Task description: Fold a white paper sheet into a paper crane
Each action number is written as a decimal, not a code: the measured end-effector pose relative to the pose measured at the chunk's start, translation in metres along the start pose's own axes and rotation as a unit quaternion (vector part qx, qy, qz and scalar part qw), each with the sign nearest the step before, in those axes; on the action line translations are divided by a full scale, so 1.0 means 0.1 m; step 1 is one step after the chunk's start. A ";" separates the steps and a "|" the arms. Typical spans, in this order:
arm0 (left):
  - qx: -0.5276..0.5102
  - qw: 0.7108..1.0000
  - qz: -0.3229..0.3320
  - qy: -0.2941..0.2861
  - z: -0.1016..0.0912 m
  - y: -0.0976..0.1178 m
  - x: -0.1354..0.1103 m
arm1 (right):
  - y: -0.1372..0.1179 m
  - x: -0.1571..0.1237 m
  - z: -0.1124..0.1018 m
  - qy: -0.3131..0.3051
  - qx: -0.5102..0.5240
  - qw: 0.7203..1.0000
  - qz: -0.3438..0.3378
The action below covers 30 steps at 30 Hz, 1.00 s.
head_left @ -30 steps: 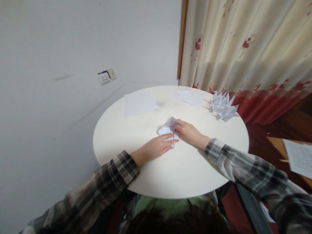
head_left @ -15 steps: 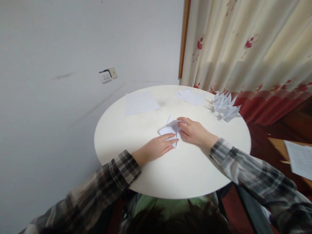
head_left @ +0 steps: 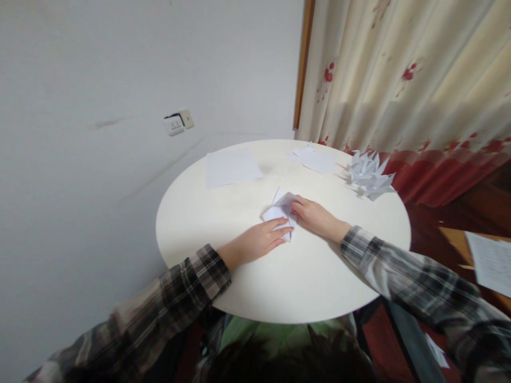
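Observation:
A small piece of folded white paper (head_left: 275, 212) lies on the round white table (head_left: 279, 287), one flap raised at its far side. My left hand (head_left: 261, 239) rests on its near part with the fingers stretched out and a little apart, pressing it to the table. At its right side, my right hand (head_left: 313, 215) is closed, thumb and fingers pinching the paper near the raised flap. The fingertips of that hand are partly hidden behind the paper.
Flat white sheets (head_left: 233, 167) lie at the table's far left, more paper pieces (head_left: 315, 159) at the back. Several pointed folded-paper figures (head_left: 369, 175) stand by the right edge. Beyond are a wall with a socket (head_left: 174, 125), a curtain (head_left: 379, 80) and a written sheet (head_left: 491, 266).
My right hand has drawn its fingers in around the paper's right side, and the raised flap shows more. The left hand stays on the paper.

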<state>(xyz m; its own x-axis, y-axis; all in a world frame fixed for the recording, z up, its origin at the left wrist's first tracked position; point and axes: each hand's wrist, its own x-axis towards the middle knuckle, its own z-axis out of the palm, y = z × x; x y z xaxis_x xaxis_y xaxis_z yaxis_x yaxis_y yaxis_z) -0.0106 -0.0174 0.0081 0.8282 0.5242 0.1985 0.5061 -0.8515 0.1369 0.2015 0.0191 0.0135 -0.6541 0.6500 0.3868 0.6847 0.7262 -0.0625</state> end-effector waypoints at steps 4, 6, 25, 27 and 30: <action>-0.007 1.000 -0.009 0.012 -0.02 0.02 -0.01 | 0.02 0.05 -0.03 -0.040 -0.027 0.999 0.004; -0.007 1.000 -0.013 0.022 -0.04 0.03 -0.01 | 0.04 0.10 -0.06 -0.066 -0.037 0.997 0.003; 0.024 0.999 0.005 0.030 -0.04 0.05 -0.05 | -0.11 0.15 -0.07 -0.067 -0.042 0.997 0.005; 0.023 0.999 0.004 0.032 -0.04 0.05 -0.05 | -0.11 0.17 -0.08 -0.071 -0.041 0.997 0.008; 0.021 0.999 0.002 0.032 -0.05 0.05 -0.05 | -0.07 0.17 -0.07 -0.059 -0.007 0.998 0.011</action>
<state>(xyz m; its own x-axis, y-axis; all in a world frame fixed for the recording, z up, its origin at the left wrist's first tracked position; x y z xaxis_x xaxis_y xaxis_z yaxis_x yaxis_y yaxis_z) -0.0139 -0.0239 0.0128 0.8138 0.5197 0.2599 0.5137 -0.8525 0.0962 0.1879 0.0236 0.0272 -0.6709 0.6889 0.2745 0.7038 0.7081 -0.0571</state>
